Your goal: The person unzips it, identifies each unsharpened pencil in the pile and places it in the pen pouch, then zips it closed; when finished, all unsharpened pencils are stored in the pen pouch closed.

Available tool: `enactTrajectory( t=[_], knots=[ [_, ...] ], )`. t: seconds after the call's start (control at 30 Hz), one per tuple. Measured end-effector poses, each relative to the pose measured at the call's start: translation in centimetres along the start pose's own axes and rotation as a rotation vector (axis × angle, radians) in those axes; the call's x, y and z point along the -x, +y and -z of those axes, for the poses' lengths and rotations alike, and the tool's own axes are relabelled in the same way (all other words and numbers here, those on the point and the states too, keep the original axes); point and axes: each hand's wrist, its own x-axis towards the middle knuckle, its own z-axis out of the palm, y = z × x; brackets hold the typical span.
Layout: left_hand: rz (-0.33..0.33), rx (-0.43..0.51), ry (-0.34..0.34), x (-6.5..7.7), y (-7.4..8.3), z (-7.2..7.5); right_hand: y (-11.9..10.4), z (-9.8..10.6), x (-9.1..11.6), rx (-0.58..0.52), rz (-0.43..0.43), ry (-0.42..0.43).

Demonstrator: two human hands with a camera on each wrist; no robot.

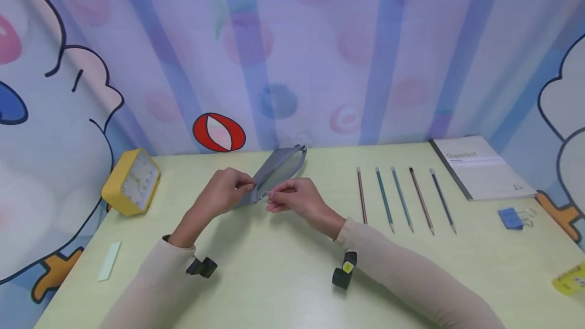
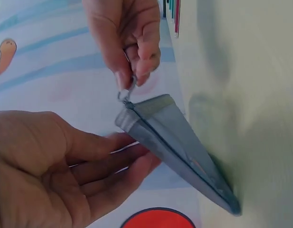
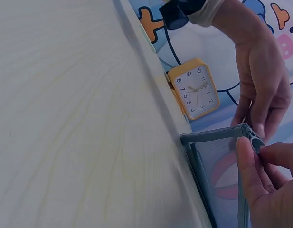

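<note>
A grey zippered pouch [image 1: 274, 170] with see-through mesh sides stands tilted on the table's far half. My left hand [image 1: 225, 189] grips its near end, thumb and fingers at the top edge. At that same end, my right hand [image 1: 297, 198] pinches the metal ring of the zipper pull [image 2: 132, 86]. The zip line [image 2: 177, 147] runs from the pull towards the far tip in the left wrist view. Through the mesh [image 3: 224, 173] in the right wrist view, a red shape on the wall shows. Whether anything lies inside, I cannot tell.
Several pencils [image 1: 401, 199] lie in a row right of my right hand. Beyond them are a notebook [image 1: 484, 169], a blue binder clip [image 1: 511, 218] and a yellow object [image 1: 571, 279]. A yellow clock [image 1: 132, 182] and a pale green strip [image 1: 109, 262] are at left.
</note>
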Motion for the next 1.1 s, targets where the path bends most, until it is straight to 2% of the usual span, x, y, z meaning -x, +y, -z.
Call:
enactTrajectory(
  t=[0.1, 0.17, 0.23, 0.37, 0.47, 0.6, 0.87, 1.1],
  knots=[
    [-0.004, -0.038, -0.044, 0.9, 0.6, 0.0, 0.0, 0.0, 0.0, -0.007, 0.002, 0.008],
    [0.003, -0.058, -0.050, 1.4, 1.0, -0.1, -0.2, 0.1, -0.1, -0.003, 0.007, 0.015],
    [0.009, -0.093, -0.032, 1.6, 1.3, -0.4, -0.4, 0.2, -0.1, -0.006, 0.013, 0.018],
    [0.007, -0.150, 0.052, 1.8, 1.6, -1.4, -0.7, 0.2, 0.0, -0.024, 0.017, 0.013],
    [-0.001, -0.137, 0.114, 1.9, 1.5, -2.1, -0.6, 0.2, 0.0, -0.046, 0.011, 0.011],
    [-0.008, -0.110, 0.153, 1.9, 1.3, -2.6, -0.7, 0.3, 0.0, -0.074, 0.004, 0.011],
    [0.001, -0.102, 0.170, 2.1, 1.1, -2.7, -0.9, 0.8, -0.3, -0.081, -0.016, -0.024],
    [0.008, -0.101, 0.149, 2.3, 1.4, -2.7, -0.9, 1.3, -0.8, -0.013, -0.048, 0.000]
  ],
)
